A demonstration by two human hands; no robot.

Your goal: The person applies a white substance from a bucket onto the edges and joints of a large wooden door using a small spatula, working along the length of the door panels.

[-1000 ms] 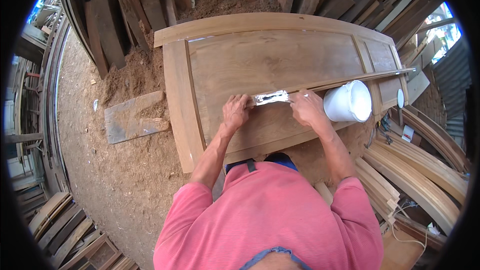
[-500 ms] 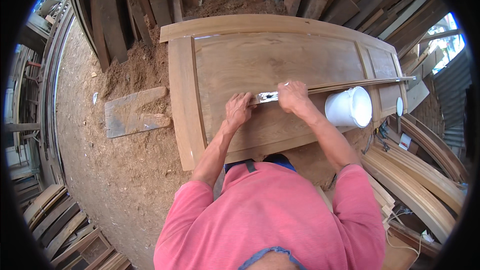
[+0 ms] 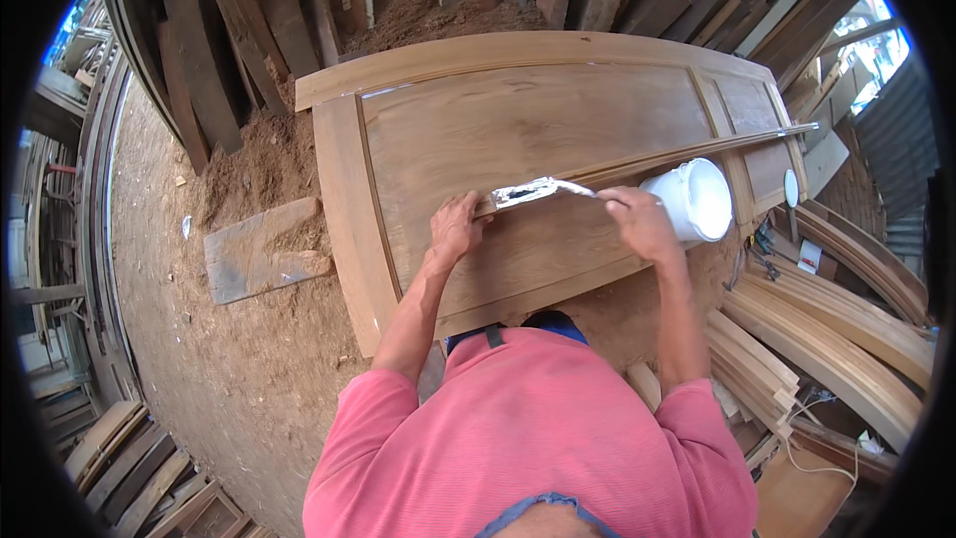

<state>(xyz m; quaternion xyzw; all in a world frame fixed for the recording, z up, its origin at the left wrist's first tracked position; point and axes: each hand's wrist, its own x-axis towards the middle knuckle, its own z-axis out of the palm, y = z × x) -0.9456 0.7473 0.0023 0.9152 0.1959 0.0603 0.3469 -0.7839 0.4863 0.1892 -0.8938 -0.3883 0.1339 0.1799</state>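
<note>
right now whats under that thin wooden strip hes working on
The thin wooden strip lies on the flat wooden door panel, with white paste spread near its left end. The left hand and right hand cover the panel beneath them.

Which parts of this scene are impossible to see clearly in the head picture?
- Tool in the right hand: hidden by its fingers.
- Inside of the white plastic bucket: turned away from the camera.
- Near edge of the brown wooden door panel: covered by the person's pink shirt.

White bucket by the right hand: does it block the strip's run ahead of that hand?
Not visibly. The white bucket sits just below the wooden strip, beside the right hand; the strip passes above its rim.
</note>
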